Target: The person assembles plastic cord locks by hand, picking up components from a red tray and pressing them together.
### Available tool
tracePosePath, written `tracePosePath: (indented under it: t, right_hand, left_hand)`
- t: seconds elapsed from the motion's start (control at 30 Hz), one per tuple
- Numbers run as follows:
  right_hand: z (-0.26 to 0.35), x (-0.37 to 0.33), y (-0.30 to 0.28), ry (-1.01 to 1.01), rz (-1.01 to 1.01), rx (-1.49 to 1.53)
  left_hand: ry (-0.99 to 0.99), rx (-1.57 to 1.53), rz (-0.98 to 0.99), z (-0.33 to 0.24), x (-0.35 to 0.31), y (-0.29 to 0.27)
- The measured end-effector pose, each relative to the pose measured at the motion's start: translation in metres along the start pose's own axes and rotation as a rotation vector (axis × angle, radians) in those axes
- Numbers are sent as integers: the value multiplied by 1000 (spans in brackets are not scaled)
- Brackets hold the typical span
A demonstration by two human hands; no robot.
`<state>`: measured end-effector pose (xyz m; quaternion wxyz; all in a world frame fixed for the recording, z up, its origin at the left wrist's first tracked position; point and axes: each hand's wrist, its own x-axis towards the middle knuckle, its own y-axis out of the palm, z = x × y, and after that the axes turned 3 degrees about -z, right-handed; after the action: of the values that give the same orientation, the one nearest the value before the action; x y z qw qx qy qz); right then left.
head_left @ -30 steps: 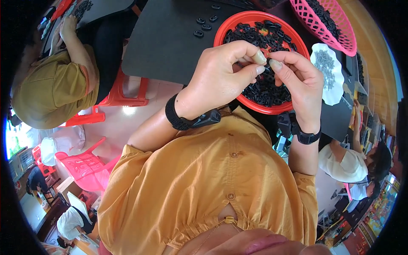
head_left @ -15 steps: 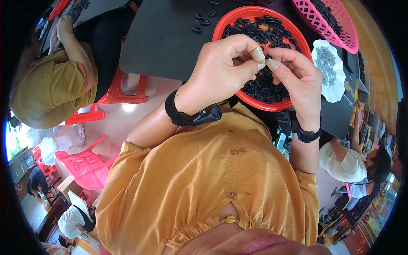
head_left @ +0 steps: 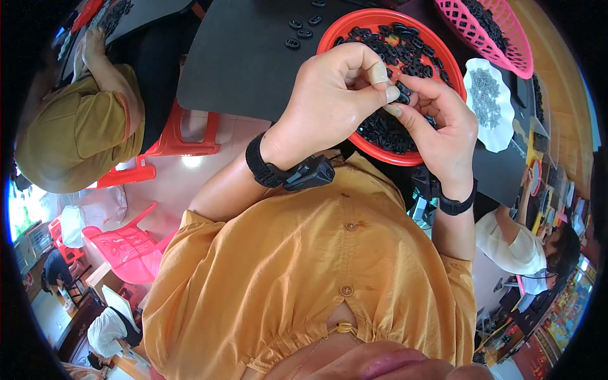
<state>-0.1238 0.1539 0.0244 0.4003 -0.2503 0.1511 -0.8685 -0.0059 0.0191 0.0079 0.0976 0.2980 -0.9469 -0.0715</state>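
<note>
Over the red basin (head_left: 328, 39), my left hand (head_left: 339, 92) is closed in a pinch, its thumb tip against a small black plastic piece (head_left: 403, 94). My right hand (head_left: 446, 123) is closed around the same piece from the other side, index finger and thumb at its upper and lower edges. Fingertips partly cover it, so its exact shape is hard to make out. Beneath the hands the basin holds a heap of black oval plastic pieces (head_left: 396, 136), some with two holes, like cord locks.
Several black oval pieces (head_left: 295, 25) lie on the dark table (head_left: 234, 63) left of the basin. To the right stand a white scalloped dish (head_left: 503, 136) of small metallic springs and a pink lattice basket (head_left: 520, 47) of black parts. Another person's arm (head_left: 114, 76) is at far left, beside a red stool (head_left: 183, 149).
My right index finger and thumb have spread further apart, and more of the black piece shows between the fingertips. My left hand has shifted slightly upward.
</note>
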Motion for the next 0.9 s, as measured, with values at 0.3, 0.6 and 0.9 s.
tracePosePath:
  t: [0.3,0.6,0.9]
  right_hand:
    - [0,-3,1,-105,6,-102]
    - [2,-12,13,21,-138,136]
    - [0,-12,9,-112,-155,2]
  left_hand:
    - [100,197,21,5,-1,-1]
    - [-10,-34,-31,-14,-4,3]
    - [-25,72,-55,-12,-5,1]
